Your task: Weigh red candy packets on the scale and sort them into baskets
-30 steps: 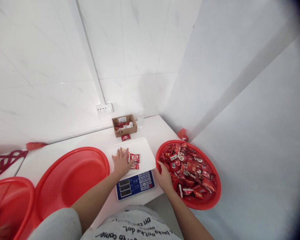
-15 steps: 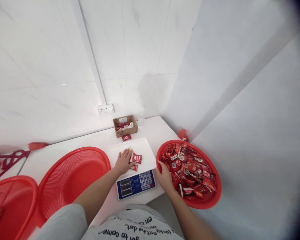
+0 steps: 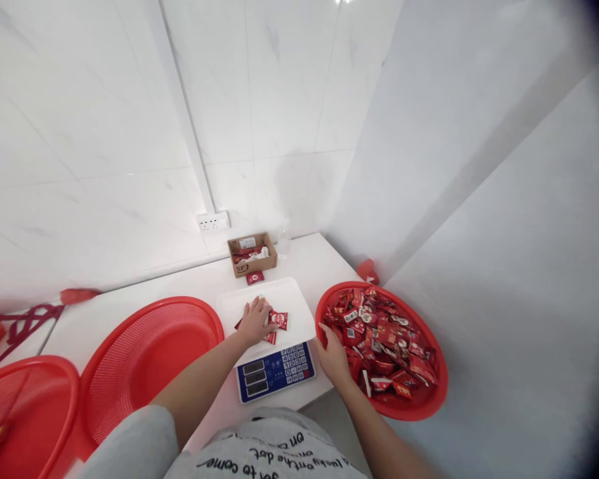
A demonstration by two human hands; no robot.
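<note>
My left hand (image 3: 255,322) lies over several small red snack packets (image 3: 278,320) on the white tray (image 3: 299,313) of a weighing scale. Its fingers are apart and cover part of the packets; what lies under the palm is hidden. Below the tray shows the scale's blue keypad panel (image 3: 276,372). My right hand (image 3: 332,354) grips the near-left rim of a red plastic basket (image 3: 442,392) at the right. The thumb side shows at the rim, while some fingers are hidden. Many red packets (image 3: 384,342) fill this basket.
Behind the scale, a small cardboard box (image 3: 253,266) holds red packets, with one red packet (image 3: 254,277) in front. Left of the scale stands a red mesh basket (image 3: 154,352); another red basket (image 3: 34,412) is at the lower left. White walls border the table (image 3: 324,256).
The view has shifted slightly. My left hand's fingers have moved a little over the packets, and a red packet edge now shows to their left. My right hand stays at the basket rim.
</note>
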